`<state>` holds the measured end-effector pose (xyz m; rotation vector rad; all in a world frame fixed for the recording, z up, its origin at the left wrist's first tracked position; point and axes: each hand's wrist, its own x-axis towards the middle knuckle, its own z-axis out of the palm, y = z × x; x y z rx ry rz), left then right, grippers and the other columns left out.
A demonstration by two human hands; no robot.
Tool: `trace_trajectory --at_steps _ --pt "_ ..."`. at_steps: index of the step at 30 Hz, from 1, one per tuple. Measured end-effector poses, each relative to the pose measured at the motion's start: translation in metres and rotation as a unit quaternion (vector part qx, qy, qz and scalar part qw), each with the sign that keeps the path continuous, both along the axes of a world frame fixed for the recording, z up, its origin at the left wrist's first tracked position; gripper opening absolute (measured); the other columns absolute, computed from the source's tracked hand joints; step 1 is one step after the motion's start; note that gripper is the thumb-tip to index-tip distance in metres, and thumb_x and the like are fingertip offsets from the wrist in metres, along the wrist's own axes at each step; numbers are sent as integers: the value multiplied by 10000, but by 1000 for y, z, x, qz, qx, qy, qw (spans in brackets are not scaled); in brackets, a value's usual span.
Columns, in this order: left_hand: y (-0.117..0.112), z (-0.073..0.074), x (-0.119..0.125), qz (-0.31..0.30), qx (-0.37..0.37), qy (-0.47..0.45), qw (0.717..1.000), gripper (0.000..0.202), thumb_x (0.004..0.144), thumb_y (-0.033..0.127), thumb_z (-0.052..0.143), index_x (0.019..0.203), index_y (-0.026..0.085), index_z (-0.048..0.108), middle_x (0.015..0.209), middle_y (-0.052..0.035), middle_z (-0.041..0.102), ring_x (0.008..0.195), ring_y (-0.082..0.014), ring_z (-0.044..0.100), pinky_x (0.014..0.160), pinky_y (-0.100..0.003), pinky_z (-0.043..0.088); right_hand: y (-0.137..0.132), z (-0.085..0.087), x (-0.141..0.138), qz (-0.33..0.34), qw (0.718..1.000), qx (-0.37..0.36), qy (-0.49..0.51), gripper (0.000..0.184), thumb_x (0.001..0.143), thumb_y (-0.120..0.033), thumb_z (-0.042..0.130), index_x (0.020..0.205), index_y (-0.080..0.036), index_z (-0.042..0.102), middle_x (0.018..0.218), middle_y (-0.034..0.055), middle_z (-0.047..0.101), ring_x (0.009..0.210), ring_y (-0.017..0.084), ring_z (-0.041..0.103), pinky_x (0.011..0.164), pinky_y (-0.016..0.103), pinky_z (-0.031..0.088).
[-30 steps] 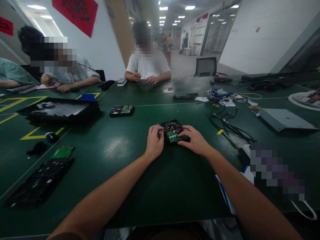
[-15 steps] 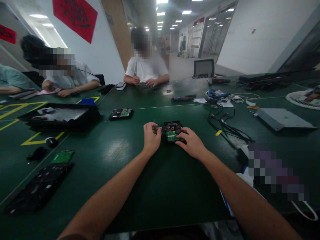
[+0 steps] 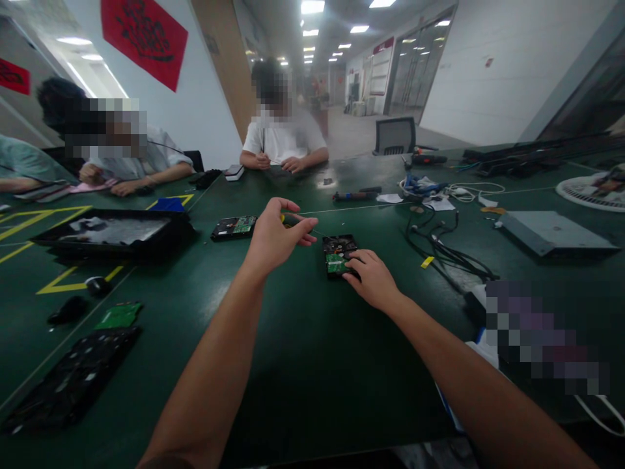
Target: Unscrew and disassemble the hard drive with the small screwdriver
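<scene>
My left hand (image 3: pixel 272 240) is closed around a screwdriver (image 3: pixel 291 220) with a yellow and dark handle. Its thin shaft points right, towards a hard drive (image 3: pixel 338 245) with a green circuit board; whether the tip touches the drive I cannot tell. The drive lies on the table with the board side up. My right hand (image 3: pixel 375 279) grips the drive's right edge, thumb and fingers at the board. Just beyond my left hand, partly covered by it, lies another hard drive (image 3: pixel 233 227).
On the left are a black tray (image 3: pixel 170 225), a loose green circuit board (image 3: pixel 118 315) and a black drive part (image 3: pixel 73 378). Black cables (image 3: pixel 452 251) and a grey metal case (image 3: pixel 556 231) lie right. Co-workers sit across the green table (image 3: pixel 303 391).
My left hand has lifted and moved left and away from the drive with the screwdriver, its shaft now tilted sideways. My right hand stays on the drive.
</scene>
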<state>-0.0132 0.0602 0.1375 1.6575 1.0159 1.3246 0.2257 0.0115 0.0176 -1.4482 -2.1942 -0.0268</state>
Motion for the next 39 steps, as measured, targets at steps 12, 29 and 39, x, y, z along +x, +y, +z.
trace_trajectory --at_steps 12,29,39 --pt "1 -8 -5 -70 -6 77 995 366 799 157 797 1038 200 524 945 -53 735 690 -166 754 639 -314 658 6 -1 7 38 999 -14 12 293 953 -229 664 1244 -248 687 1248 107 673 1185 295 574 999 522 469" --pt "11 -41 11 -75 7 92 993 286 864 233 741 1073 227 545 867 -29 741 629 -162 744 566 -260 606 9 -6 8 67 998 -9 -2 274 959 -165 629 1209 -234 715 1271 113 672 1185 283 591 994 505 469" --pt "14 -45 8 -73 14 110 991 281 856 241 747 1062 233 555 750 4 701 611 -176 742 548 -267 591 10 -6 10 62 998 -14 -7 279 962 -183 626 1209 -269 724 1246 89 687 1183 285 589 999 519 439"
